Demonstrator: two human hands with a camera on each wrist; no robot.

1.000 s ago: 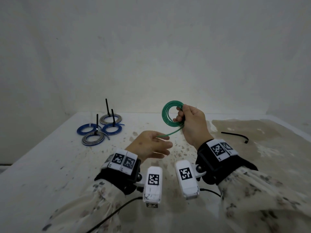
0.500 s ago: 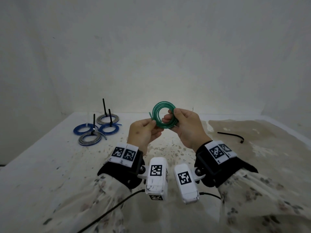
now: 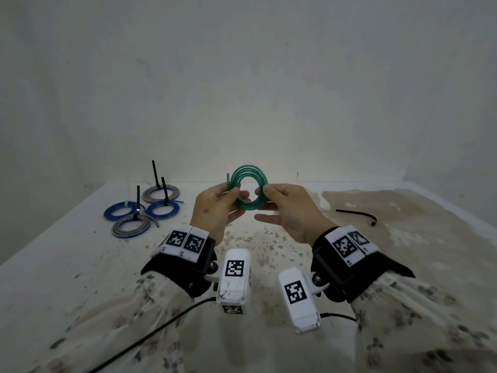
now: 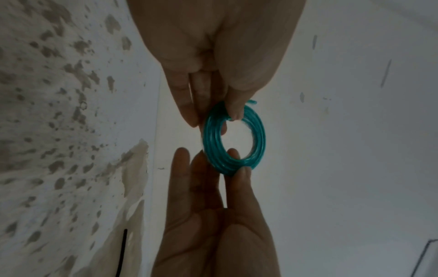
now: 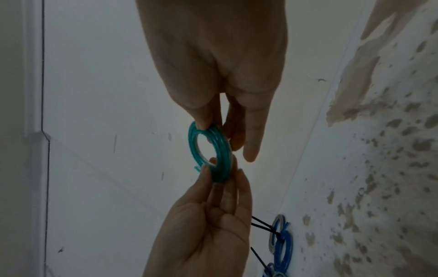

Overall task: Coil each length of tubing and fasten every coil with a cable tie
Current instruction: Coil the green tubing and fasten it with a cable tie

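Both hands pinch the green coil (image 3: 248,190) and hold it upright above the table (image 3: 67,265): the left hand (image 3: 215,208) has thumb and fingers closed on its 9 o'clock side, where a short free end (image 3: 228,179) of tubing pokes up, and the right hand (image 3: 287,208) has thumb and forefinger closed on the 3 o'clock side, its lower fingers held straight and loose beneath. A second ago a loose tail hung from the ring and the left hand, open-palmed, only guided it; half a second ago that hand closed in; now the tail is wound in and the ring sits squarely between the two grips. I judge the coiling of this length done, so what it needs next is a tie, and one hand will have to let go without the turns springing apart. The only loose tie I can see is the black cable tie (image 3: 356,214), lying on the table at about 3 o'clock from the hands, well apart from them. Out at 9 o'clock lie four finished coils (image 3: 142,211), two blue and two grey, touching or overlapping; three black tie tails stand up from them, and the far-left blue one seems to carry a pale tie. No bin, tray or box is anywhere in view, so nothing here is held in a container; everything rests on the stained tabletop
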